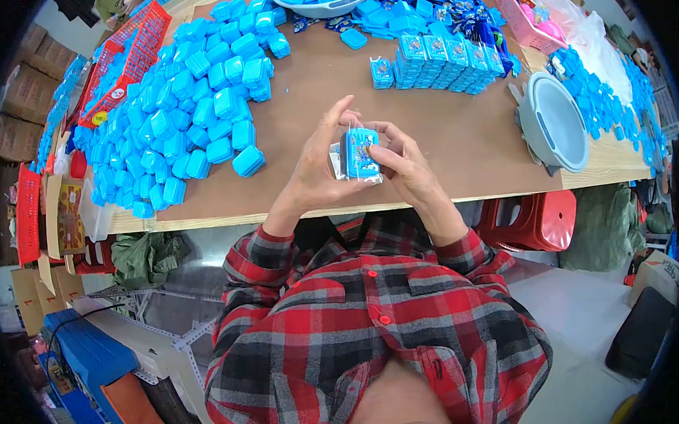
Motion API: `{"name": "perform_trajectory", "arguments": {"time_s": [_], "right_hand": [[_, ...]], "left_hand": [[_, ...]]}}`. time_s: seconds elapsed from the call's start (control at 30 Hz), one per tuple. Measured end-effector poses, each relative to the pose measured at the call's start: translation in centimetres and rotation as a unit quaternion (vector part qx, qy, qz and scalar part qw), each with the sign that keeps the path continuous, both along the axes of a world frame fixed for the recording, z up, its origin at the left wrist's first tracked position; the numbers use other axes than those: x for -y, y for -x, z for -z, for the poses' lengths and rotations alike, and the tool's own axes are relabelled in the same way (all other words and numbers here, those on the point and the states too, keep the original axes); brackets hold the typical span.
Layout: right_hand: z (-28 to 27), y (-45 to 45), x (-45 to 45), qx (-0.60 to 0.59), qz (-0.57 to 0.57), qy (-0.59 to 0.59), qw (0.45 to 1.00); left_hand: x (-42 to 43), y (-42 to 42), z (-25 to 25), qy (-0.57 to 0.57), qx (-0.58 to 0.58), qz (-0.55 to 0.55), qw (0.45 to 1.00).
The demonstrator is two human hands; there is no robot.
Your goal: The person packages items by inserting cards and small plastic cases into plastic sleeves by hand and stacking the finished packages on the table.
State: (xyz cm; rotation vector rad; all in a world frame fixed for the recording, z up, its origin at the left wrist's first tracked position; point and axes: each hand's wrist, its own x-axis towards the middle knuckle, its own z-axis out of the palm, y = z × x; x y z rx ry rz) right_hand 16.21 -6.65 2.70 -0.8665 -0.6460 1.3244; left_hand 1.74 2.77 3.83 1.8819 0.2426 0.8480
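Between my two hands, above the near edge of the table, is a small blue plastic box (363, 152) with a printed colourful front and clear wrapping sticking out around it. My left hand (313, 166) grips its left side, with the index finger raised above it. My right hand (411, 165) holds the right side, its thumb pressed on the printed face. Behind them stands a block of stacked printed boxes (443, 65), with a short separate stack (382, 73) at its left. A large heap of plain blue boxes (191, 116) lies to the left.
A grey-blue basin (554, 123) leans at the table's right edge. At the back are another basin (323, 8), dark blue packets (444, 3) and a pink basket (528, 18). A red crate (124, 58) is at the left; a red stool (537, 222) is below the table.
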Motion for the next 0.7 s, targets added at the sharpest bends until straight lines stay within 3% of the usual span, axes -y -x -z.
{"name": "perform_trajectory", "arguments": {"time_s": [0.4, 0.7], "right_hand": [[0.52, -0.09, 0.29, -0.044, 0.001, 0.02, 0.999], [0.39, 0.05, 0.44, -0.019, 0.015, 0.038, 0.999]], "left_hand": [[0.6, -0.02, 0.62, 0.048, 0.005, 0.002, 0.999], [0.93, -0.1, 0.38, 0.012, -0.001, -0.023, 1.0]]}}
